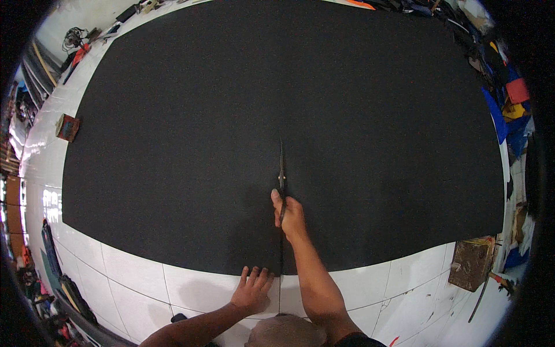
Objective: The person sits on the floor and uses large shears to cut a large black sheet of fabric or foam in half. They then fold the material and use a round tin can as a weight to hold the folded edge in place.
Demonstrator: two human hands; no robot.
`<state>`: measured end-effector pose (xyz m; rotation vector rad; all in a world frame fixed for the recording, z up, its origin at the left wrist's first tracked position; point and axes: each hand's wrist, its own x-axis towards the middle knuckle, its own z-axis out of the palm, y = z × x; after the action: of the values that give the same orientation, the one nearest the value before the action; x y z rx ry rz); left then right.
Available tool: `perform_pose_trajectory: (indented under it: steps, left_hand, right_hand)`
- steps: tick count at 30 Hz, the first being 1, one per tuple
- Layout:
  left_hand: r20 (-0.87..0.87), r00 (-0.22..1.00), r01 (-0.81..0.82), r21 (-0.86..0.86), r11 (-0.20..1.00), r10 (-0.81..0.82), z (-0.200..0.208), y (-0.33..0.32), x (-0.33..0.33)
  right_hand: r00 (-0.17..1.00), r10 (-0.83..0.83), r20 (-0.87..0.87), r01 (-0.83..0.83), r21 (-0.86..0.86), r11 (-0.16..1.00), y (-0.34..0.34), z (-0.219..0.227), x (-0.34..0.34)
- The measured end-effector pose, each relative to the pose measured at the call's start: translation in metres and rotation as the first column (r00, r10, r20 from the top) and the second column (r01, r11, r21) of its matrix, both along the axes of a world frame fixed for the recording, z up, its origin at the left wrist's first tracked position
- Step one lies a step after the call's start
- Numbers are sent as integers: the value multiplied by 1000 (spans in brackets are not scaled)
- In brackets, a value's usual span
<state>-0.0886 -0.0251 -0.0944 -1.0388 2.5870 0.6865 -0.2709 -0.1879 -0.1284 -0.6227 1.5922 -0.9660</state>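
A large black sheet (289, 104) lies spread flat over a white tiled floor (133, 277). My right hand (289, 217) grips a pair of long scissors (282, 168) whose blades point away from me on the sheet. A straight slit runs from the sheet's near edge up to the scissors. My left hand (252, 289) rests flat, fingers spread, on the tile at the sheet's near edge, just left of the slit.
A small brown block (67, 127) sits on the floor left of the sheet. A brown box (471, 263) stands at the lower right. Coloured scraps and clutter (509, 110) line the right side; tools and cables lie at the far left.
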Motion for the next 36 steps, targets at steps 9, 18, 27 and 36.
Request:
perform_pose_trajectory:
  steps: [9,18,27,36]
  left_hand:
    - [41,999,8,102,995,-12,0,-1,4]
    - [16,1000,6,100,995,-8,-2,-1,4]
    - [39,999,26,137,990,-32,0,-3,3]
    - [33,999,12,143,990,-17,0,-2,6]
  right_hand:
    - [995,2,-101,2,42,999,-20,-1,5]
    - [999,-11,-30,11,-21,1000,-95,1,-14]
    - [1000,2,30,-2,-14,1000,-161,17,-35]
    - [995,24,99,-18,-63,998,-197,8,-36]
